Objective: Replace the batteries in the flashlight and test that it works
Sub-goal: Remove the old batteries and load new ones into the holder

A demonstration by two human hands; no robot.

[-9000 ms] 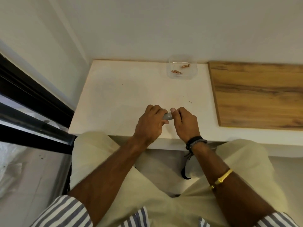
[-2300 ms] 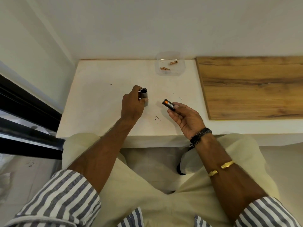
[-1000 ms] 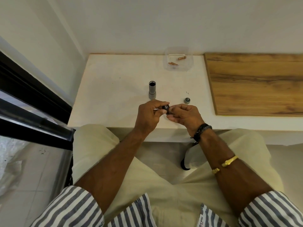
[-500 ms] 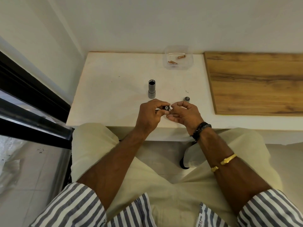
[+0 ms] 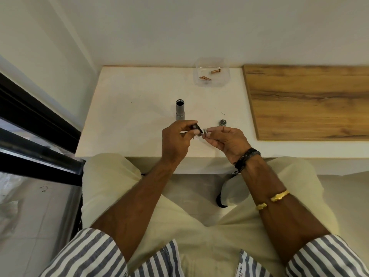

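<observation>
The grey flashlight body (image 5: pixel 180 111) stands upright on the white table (image 5: pixel 127 116), its open end up. Its round tail cap (image 5: pixel 222 122) lies to the right of it. Just in front, my left hand (image 5: pixel 175 140) pinches a small black battery holder (image 5: pixel 196 127). My right hand (image 5: pixel 227 138) pinches a small grey piece, apparently a battery (image 5: pixel 205 135), right beside the holder's end. How the two pieces meet is hidden by my fingers.
A clear plastic tub (image 5: pixel 224 80) with three copper-coloured batteries (image 5: pixel 205 77) sits at the table's back edge. A wooden board (image 5: pixel 307 100) covers the table's right side. A dark window frame (image 5: pixel 30 124) runs along the left. My knees are under the front edge.
The flashlight body and cap were set down on the table. Both hands came together on the black holder; now my right fingers have drawn slightly away with the grey piece.
</observation>
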